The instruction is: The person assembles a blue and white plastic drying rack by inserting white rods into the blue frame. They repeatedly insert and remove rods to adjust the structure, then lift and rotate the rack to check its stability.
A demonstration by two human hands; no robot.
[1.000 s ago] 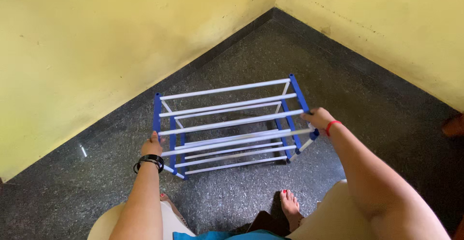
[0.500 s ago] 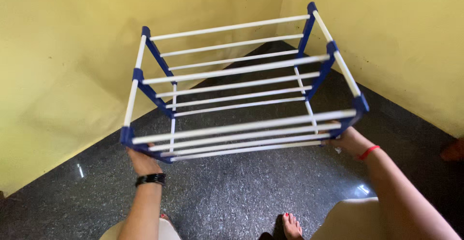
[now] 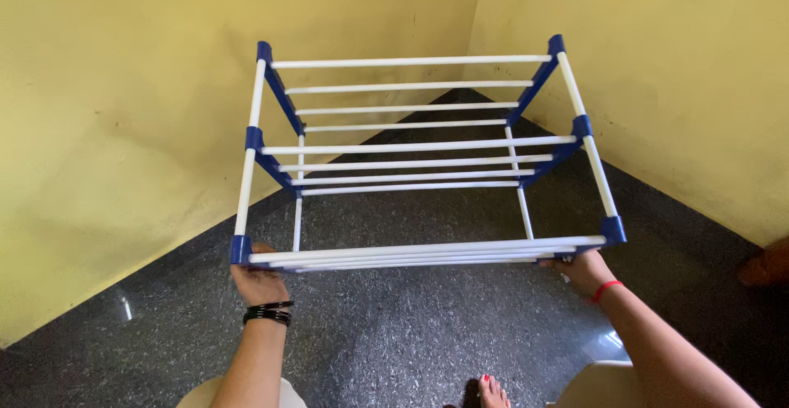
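A three-tier rack (image 3: 419,149) of white rods and blue plastic side joints hangs in the air, tipped away from me toward the corner of the room. My left hand (image 3: 259,283), with dark bangles on the wrist, grips the nearest tier at its left blue corner. My right hand (image 3: 585,272), with a red thread on the wrist, grips the same tier at its right end. The other two tiers point away toward the walls.
Yellow walls (image 3: 115,104) meet in a corner behind the rack. The floor (image 3: 411,334) is dark speckled stone. My bare foot (image 3: 491,391) with red nails shows at the bottom edge. A brown object (image 3: 764,267) sits at the right edge.
The rack stood on the floor one second ago. Both hands have lifted it off the floor and tipped it up, and it has levelled out and centred since half a second ago.
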